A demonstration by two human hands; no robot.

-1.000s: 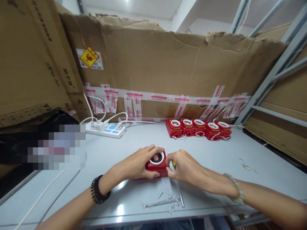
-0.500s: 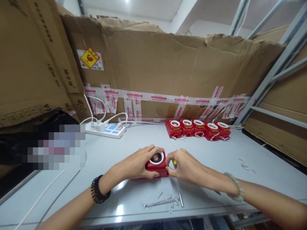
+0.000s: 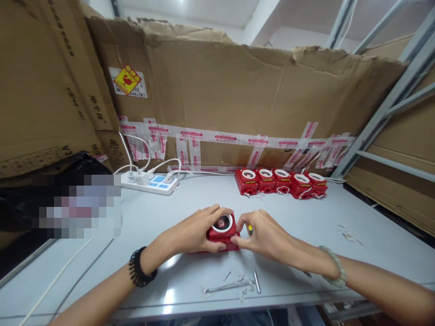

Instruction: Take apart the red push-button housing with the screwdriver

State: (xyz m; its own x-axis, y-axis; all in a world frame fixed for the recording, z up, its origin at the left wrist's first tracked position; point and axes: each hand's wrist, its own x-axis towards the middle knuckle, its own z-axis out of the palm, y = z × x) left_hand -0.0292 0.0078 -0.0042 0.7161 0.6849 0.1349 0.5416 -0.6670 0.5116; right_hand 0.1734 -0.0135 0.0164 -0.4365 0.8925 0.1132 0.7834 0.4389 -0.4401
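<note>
A red box-shaped device point(image 3: 222, 233) with a white ring around a dark round face lies on the table. My left hand point(image 3: 200, 228) is closed over its left side, fingers on top and thumb along the front. At the device's right edge, my right hand point(image 3: 263, 235) has its thumb and index finger pinched together, touching the housing; whatever tiny thing may be between the fingertips is hidden. A yellow-and-green handle point(image 3: 250, 229) shows inside the curled fingers of that hand. Nearer me lie a metal T-handle tool point(image 3: 234, 285) and a small screw point(image 3: 227, 275).
Several similar red devices point(image 3: 282, 181) stand in a row at the back right, with white cords. A white power strip point(image 3: 152, 183) with plugs is at the back left. Cardboard point(image 3: 220, 90) walls the rear. Thin wire scraps point(image 3: 348, 235) lie at right.
My right thumb has slid slightly up and left onto the device's edge, and the index finger has shifted a little. The left hand and the device have stayed in place.
</note>
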